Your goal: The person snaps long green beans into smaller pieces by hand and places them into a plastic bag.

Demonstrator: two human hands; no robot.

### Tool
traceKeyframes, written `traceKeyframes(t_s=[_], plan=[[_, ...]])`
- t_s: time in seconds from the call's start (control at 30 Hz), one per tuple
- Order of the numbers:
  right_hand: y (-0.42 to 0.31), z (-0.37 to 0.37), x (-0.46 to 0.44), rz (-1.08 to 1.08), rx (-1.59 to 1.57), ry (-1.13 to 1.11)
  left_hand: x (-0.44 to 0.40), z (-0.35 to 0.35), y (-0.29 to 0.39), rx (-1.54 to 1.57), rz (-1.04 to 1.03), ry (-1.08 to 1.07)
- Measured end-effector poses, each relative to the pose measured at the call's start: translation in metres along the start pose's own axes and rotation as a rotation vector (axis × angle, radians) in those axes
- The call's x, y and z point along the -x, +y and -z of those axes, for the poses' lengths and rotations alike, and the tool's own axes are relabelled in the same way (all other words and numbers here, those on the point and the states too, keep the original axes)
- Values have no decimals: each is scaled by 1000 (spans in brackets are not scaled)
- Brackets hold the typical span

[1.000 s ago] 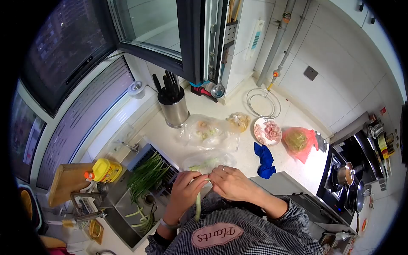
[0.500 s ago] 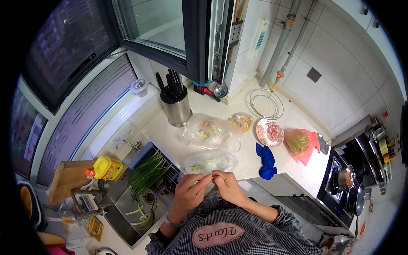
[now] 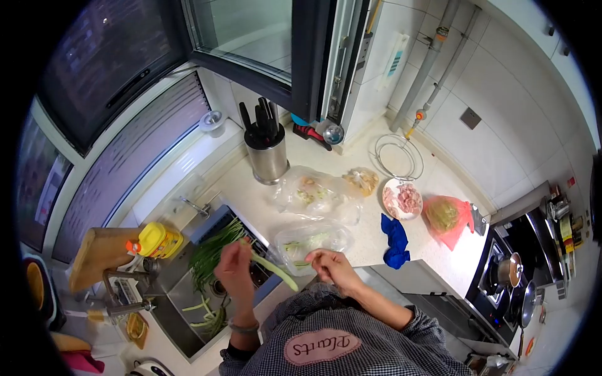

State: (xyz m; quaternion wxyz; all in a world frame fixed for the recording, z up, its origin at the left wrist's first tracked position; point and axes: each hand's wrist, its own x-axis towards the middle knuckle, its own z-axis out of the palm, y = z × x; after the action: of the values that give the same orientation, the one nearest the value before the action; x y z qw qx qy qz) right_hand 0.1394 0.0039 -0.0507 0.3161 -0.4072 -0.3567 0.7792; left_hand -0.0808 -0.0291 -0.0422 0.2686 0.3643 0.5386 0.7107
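Observation:
My left hand (image 3: 236, 274) is raised over the right edge of the sink, its fingers closed on one end of a long pale-green vegetable stalk (image 3: 276, 272). The stalk slants down and right, towards the apron. My right hand (image 3: 334, 269) has curled, pinched fingers at the counter's front edge, beside a clear plastic bag (image 3: 338, 237) with pale green pieces in it. Whether anything small sits in that pinch cannot be made out. Beneath and behind my left hand, long green leafy stems (image 3: 210, 255) lie across a rack, and green scraps (image 3: 210, 319) lie in the sink (image 3: 172, 323).
Behind the bag are another clear bag (image 3: 313, 195), a bag of yellowish pieces (image 3: 361, 182) and a plate of cut meat (image 3: 402, 199). A blue cloth-like bundle (image 3: 395, 241) and a red bag (image 3: 448, 219) lie rightward. A knife block (image 3: 268, 160) stands near the window.
My hands, together in front of the apron before, have parted. The left one has moved left over the sink's edge with the stalk; the right has shifted slightly. The view has turned a little.

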Motion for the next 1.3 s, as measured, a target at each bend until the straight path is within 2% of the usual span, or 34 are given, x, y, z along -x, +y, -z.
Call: traceKeyframes(t_s=[0.07,0.13,0.2,0.27,0.3,0.33,0.37,0.4,0.47,0.5,0.53,0.57,0.6,0.67,0.7,0.73,0.77,0.8,0.83,0.93,1.0,1.07,1.13,1.17,1.2,1.23,1.3], plan=[[11,23,-27,-61,9,42,-4,19,2,-43,66,73],[13,40,-58,-88,-187,136,-6,43,2,-86,168,211],[-1,48,-90,77,-418,145,-8,80,-20,-145,156,238],[-15,66,-119,96,-331,329,-4,113,-29,-330,133,352],[-14,71,-121,85,-332,326,-1,136,-38,-443,105,373],[-14,75,-123,78,-141,415,2,161,-47,-449,106,382],[-15,77,-127,75,56,497,8,185,-57,-622,-6,398],[-11,79,-129,68,63,488,14,206,-63,-794,-113,410],[6,81,-123,248,263,339,29,235,-71,-828,-67,450],[10,77,-124,333,270,404,35,247,-77,-926,-33,443],[14,76,-124,327,273,396,42,262,-85,-1023,0,436],[19,76,-126,377,369,263,50,287,-105,-1101,22,339],[22,76,-127,427,462,129,58,291,-116,-1104,25,343],[23,57,-124,133,665,-291,66,294,-130,-1374,-97,300],[33,51,-128,132,969,-424,66,289,-133,-1305,7,270],[47,46,-134,128,1274,-555,64,280,-134,-1305,7,266],[71,47,-139,128,1273,-553,58,264,-133,-1153,98,224],[103,51,-144,272,1491,-369,53,247,-130,-998,186,185],[124,55,-149,423,1695,-170,47,229,-126,-997,181,188],[145,73,-171,326,1890,-111,33,176,-106,-831,180,121],[142,77,-167,385,1960,-130,27,144,-92,-829,163,-34],[142,84,-164,434,2033,-146,25,106,-95,-644,126,-221],[143,84,-162,613,1884,-49,28,52,-90,-470,29,-532],[138,82,-160,609,1887,-41,33,25,-91,-506,-164,-673],[128,77,-156,501,1819,-92,36,9,-96,-540,-361,-808],[123,76,-153,394,1745,-143,40,6,-111,-538,-361,-811],[121,84,-145,434,1706,-85,49,3,-141,-1066,-378,-693]])
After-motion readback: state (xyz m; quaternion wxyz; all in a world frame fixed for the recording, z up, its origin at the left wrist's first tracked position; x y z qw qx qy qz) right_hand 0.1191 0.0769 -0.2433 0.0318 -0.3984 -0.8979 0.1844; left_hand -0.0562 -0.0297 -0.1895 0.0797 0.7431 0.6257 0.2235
